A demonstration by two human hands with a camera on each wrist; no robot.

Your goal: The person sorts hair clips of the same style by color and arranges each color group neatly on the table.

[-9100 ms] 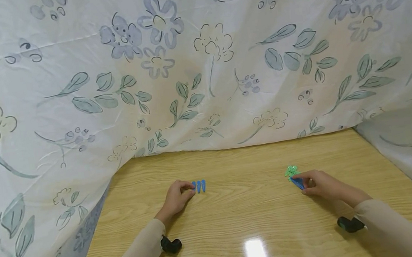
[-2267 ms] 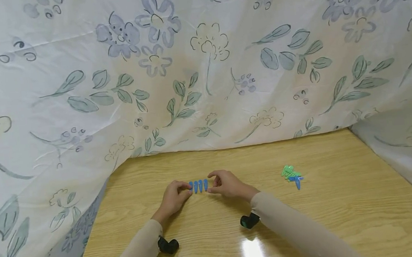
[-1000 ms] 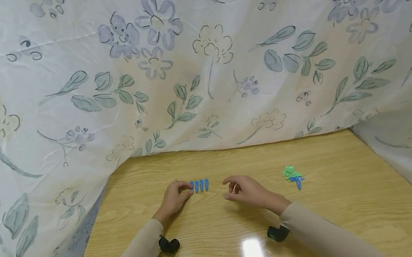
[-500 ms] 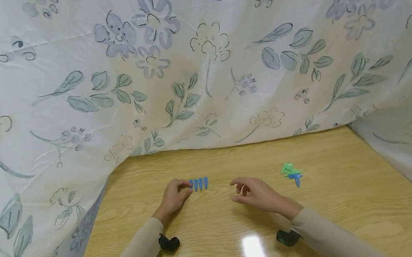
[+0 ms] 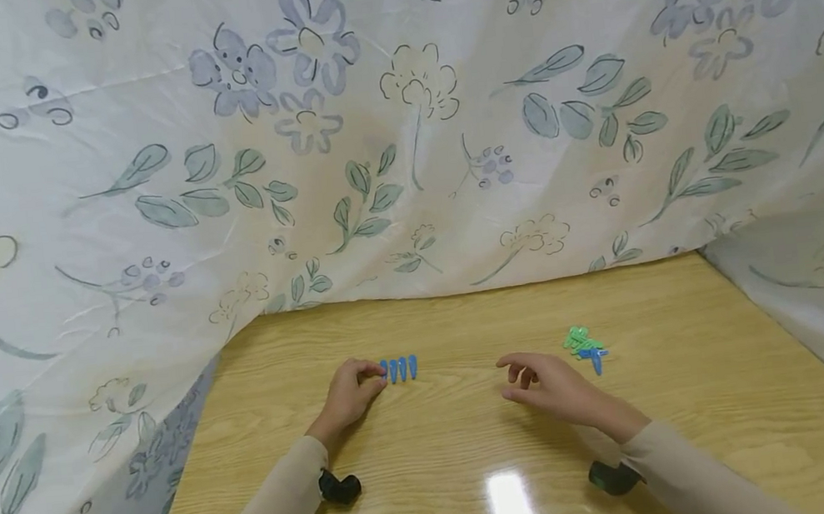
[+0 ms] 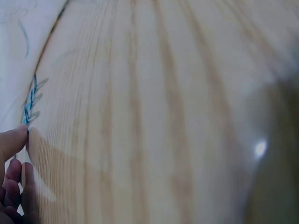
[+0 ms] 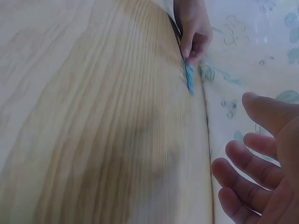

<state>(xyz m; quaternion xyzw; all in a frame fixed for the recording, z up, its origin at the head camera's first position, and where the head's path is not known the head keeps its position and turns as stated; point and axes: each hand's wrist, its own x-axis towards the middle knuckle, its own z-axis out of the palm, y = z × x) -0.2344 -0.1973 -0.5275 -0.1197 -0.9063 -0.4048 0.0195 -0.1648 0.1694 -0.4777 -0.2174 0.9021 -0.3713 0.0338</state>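
Observation:
Several blue teardrop-shaped hair clips [image 5: 403, 368] stand side by side in a short row on the wooden table. At the row's left end my left hand [image 5: 349, 393] pinches the leftmost clip between thumb and forefinger, partly hiding it. The left wrist view shows the thumb [image 6: 14, 142] against the near end of the row. Well to the right of the row, my right hand [image 5: 557, 388] is above the table with loosely bent fingers and nothing in them. Right of that hand lies a small heap of green hair clips [image 5: 577, 336], with blue hair clips [image 5: 596, 361] at its front edge.
The wooden table [image 5: 432, 447] has a glossy patch of reflected light near the front. A floral cloth [image 5: 402, 166] hangs along its back and both sides. Black wrist cameras [image 5: 340, 488] sit on both forearms.
My right hand has placed a blue clip at the row's right end, let go, and moved right toward the heap. The left hand has stayed at the row's left end.

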